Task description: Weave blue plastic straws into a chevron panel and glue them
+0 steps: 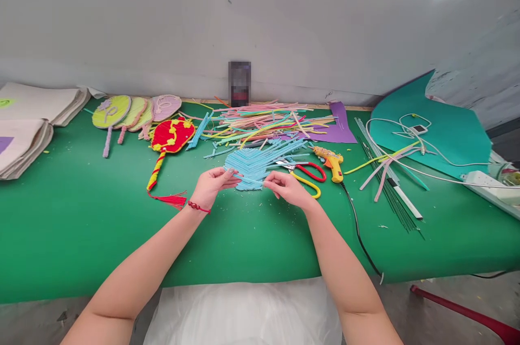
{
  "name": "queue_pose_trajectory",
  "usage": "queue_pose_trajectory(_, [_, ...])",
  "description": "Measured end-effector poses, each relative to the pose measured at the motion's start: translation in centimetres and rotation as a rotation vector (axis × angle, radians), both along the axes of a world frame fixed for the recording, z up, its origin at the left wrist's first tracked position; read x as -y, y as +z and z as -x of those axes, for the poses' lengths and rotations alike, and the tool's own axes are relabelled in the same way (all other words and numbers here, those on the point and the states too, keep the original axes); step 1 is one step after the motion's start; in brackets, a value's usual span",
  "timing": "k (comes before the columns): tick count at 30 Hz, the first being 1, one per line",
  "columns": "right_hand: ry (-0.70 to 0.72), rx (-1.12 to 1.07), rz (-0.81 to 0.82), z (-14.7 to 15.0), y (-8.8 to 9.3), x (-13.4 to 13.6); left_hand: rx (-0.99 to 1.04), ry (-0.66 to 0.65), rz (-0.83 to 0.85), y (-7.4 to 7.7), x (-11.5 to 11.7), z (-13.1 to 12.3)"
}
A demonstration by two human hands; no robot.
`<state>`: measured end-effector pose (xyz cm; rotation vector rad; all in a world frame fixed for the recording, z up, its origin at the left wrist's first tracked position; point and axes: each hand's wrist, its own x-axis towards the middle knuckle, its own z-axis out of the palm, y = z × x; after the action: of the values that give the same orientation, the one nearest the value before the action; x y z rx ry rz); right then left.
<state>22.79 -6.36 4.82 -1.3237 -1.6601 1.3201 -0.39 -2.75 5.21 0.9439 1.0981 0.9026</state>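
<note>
Between my hands stretches a light-blue pipe cleaner (pixel 251 180). One end is pinched by the fingers of my left hand (pixel 214 183), which has a red bead bracelet at the wrist. My right hand (pixel 287 189) pinches the other end between thumb and fingertips. Just behind and under the strip lies a blue panel of pipe cleaners (pixel 249 161) set side by side in a chevron pattern, its loose ends fanning to the right. Scissors (pixel 314 171) with one red and one yellow handle lie right of the panel, near my right hand.
Behind the panel is a heap of coloured pipe cleaners (pixel 260 123). A yellow glue gun (pixel 331 162) with a black cord sits to the right, before wires, cables and a teal sheet (pixel 450 112). Left are a red fan (pixel 173 135), pale fans (pixel 111 112) and stacked cloth (pixel 40 101).
</note>
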Motion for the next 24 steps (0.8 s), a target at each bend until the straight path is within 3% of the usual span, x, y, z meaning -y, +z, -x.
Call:
queue_pose_trajectory(6, [0.018,-0.042,0.032,0.2,-0.4,-0.1,0.033,0.016,-0.001,0.0,-0.2,0.3])
queue_pose_trajectory(12, [-0.072,-0.048,-0.076,0.5,-1.0,-0.3,0.102,0.048,-0.013,0.2,-0.6,0.6])
queue_pose_trajectory(20, [-0.039,0.097,-0.162,1.0,-0.8,-0.1,0.206,0.055,0.106,-0.6,-0.7,0.8])
queue_pose_trajectory(24, [-0.014,0.167,-0.199,0.9,-1.2,-0.1,0.149,0.073,0.068,-0.2,-0.6,0.7])
